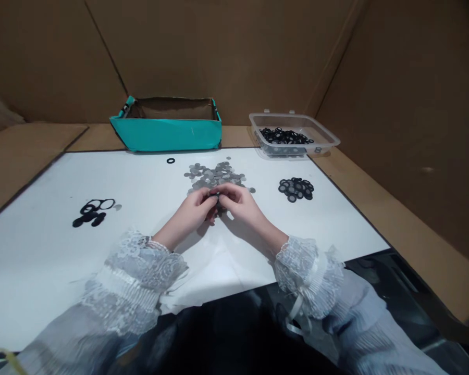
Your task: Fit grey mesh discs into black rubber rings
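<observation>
My left hand and my right hand meet at the middle of the white sheet, fingers curled and thumbs close together. Both pinch a small black ring, largely covered by the fingertips. Just beyond the hands, and partly hidden by them, spreads a pile of small grey discs. A lone black ring lies flat behind the pile, to its left. On the right is a heap of black rings with grey centres.
Black rings and dark discs lie together at left. At the back stand a turquoise-sided cardboard box and a clear plastic container holding many black rings. Brown cardboard walls surround the white sheet.
</observation>
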Available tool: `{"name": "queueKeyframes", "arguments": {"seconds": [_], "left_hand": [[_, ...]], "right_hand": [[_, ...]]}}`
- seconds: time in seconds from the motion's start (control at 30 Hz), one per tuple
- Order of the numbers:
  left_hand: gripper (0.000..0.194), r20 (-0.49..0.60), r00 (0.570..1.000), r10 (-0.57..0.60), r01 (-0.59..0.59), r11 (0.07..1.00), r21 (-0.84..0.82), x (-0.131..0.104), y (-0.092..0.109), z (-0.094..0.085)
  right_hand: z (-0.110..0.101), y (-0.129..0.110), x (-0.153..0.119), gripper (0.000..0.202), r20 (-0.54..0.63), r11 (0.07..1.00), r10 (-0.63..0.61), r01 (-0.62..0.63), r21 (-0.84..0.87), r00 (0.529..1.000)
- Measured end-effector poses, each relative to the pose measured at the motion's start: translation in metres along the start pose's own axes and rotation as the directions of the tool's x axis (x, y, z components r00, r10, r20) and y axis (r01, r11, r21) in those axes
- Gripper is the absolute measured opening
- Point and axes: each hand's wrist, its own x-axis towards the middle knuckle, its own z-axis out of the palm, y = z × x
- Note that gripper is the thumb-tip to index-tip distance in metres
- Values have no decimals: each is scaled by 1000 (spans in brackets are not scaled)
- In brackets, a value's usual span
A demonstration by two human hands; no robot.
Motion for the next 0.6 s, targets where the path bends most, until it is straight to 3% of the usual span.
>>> {"name": "queueKeyframes", "arguments": {"seconds": [0.07, 0.23, 0.4, 0.53, 0.6], "left_hand": [[7, 28, 1000, -13, 13, 1000, -9, 0, 2, 1], [10, -75, 997, -9, 7, 999, -36, -2, 3, 2], [7, 51, 999, -8, 10, 999, -38, -2, 2, -1], [9, -48, 999, 5, -7, 999, -46, 2, -5, -2], [8, -37, 999, 18, -19, 999, -31, 2, -7, -3]], "right_hand": [[-1, 1, 1, 17, -15, 1000, 7, -7, -12, 1000], [0, 1, 1, 15, -32, 999, -19, 20, 39, 999], [-1, -1, 1, 15, 14, 1000, 2, -3, 18, 1000], [1, 2, 0, 19, -11, 999, -5, 6, 51, 1000], [0, 2, 0, 20, 8, 999, 8, -8, 46, 1000]]}}
